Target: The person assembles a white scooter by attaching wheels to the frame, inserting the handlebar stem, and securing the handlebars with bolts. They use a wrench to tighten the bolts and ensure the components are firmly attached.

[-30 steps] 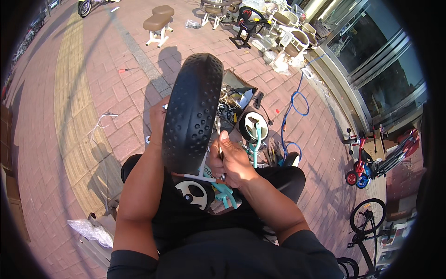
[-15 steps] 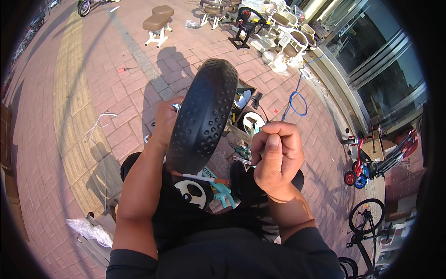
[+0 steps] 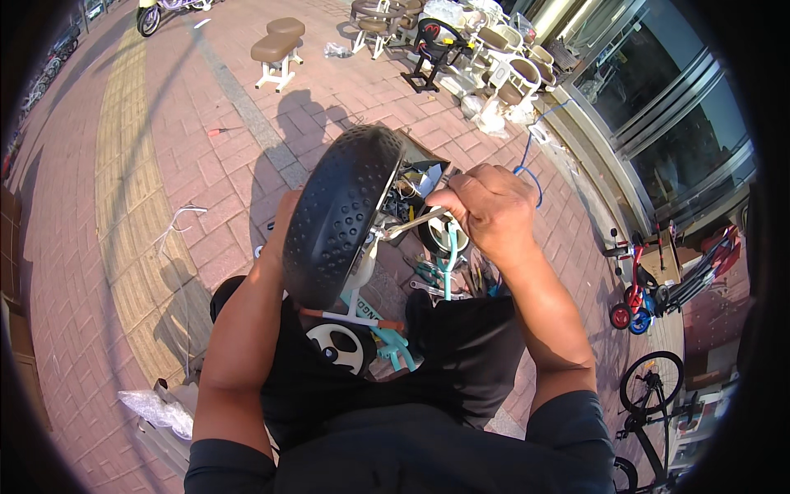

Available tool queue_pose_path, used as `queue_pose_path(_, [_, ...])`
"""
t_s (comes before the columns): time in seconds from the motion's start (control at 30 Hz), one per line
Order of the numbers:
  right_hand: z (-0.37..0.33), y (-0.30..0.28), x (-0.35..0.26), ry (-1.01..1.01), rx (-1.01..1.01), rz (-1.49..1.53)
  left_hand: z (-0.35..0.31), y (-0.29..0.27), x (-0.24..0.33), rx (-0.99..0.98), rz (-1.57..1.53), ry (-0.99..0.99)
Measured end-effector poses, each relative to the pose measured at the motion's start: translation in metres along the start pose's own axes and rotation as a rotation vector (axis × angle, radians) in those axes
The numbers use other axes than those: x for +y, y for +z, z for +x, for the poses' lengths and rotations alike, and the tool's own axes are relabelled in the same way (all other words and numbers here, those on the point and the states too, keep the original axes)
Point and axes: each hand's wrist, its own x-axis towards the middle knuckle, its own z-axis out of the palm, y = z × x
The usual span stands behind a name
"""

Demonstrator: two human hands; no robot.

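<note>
A chunky black wheel [image 3: 341, 214] with a dimpled tread is held up, tilted, over my knees. My left hand [image 3: 286, 216] is at its left side, fingers hidden behind the tyre. My right hand [image 3: 490, 206] is closed on the end of a metal wrench [image 3: 421, 220], whose far end reaches the hub on the wheel's right face. Below lies a small turquoise bike [image 3: 391, 339] with an orange-brown grip and a white-spoked wheel [image 3: 337, 342]. A turquoise fork [image 3: 449, 259] and another small wheel [image 3: 443, 239] show under my right hand.
Behind the wheel sits an open box of parts [image 3: 426, 177]; loose hand tools [image 3: 428, 273] lie below it. A brown padded stool [image 3: 278, 49] and a heap of seats and frames [image 3: 502, 66] stand farther off. To the right are small red and blue bikes [image 3: 638, 300] and a black bicycle [image 3: 650, 387].
My right hand has moved up and turned over, and the wrench now shows between it and the hub. The wheel has shifted slightly left and down, tilting to show its right face.
</note>
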Motion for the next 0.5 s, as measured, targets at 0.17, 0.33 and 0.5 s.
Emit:
queue_pose_path(0.17, [0.015, -0.022, -0.001, -0.282, -0.354, -0.197, -0.006, 0.013, 0.012, -0.140, -0.384, -0.115])
queue_pose_path(0.33, [0.021, -0.016, -0.010, -0.479, -0.449, -0.274, -0.008, 0.029, 0.014, -0.032, -0.338, -0.102])
queue_pose_path(0.5, [0.030, -0.015, -0.006, -0.583, -0.508, -0.136, -0.008, 0.031, 0.015, -0.001, -0.347, -0.135])
